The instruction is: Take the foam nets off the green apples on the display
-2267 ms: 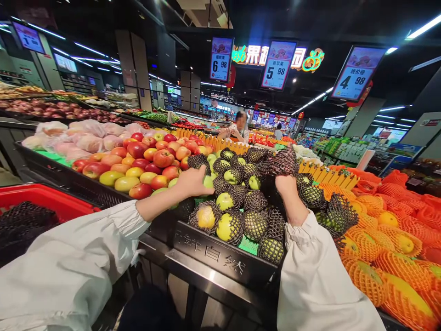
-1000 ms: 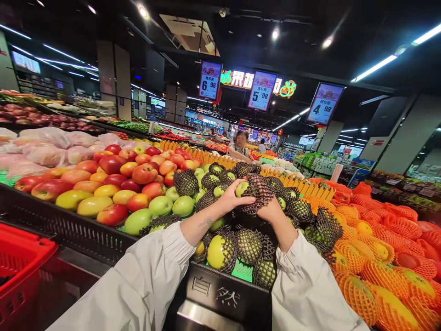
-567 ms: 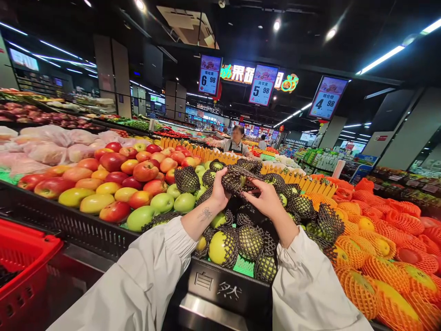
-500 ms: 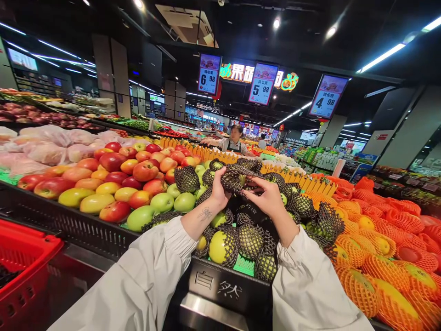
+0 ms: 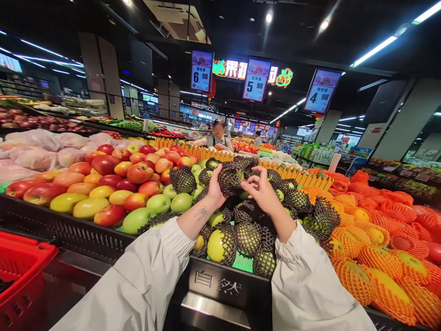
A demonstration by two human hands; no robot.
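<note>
My left hand (image 5: 216, 188) is closed around a green apple (image 5: 231, 178) wrapped in a black foam net, held above the display. A bit of its green skin shows at the right end. My right hand (image 5: 263, 191) is at that end, fingers curled and apart, the fingertips close to the net's edge; whether they touch it is hard to tell. Below both hands lie several netted green apples (image 5: 248, 239), and one yellow-green fruit (image 5: 217, 246) peeks out of its net. Bare green apples (image 5: 181, 202) sit left of my left wrist.
Red and yellow apples (image 5: 106, 165) fill the left of the black bin (image 5: 86, 239). Orange-netted fruit (image 5: 386, 294) lies at right. A red basket (image 5: 24, 266) stands at lower left. Behind a yellow picket divider (image 5: 296, 176), a person (image 5: 217, 138) stands. Price signs (image 5: 254, 79) hang overhead.
The right-hand fingers have parted and drawn back slightly from the net, which now lies more snugly around the apple. The left hand keeps its hold. The view has shifted slightly.
</note>
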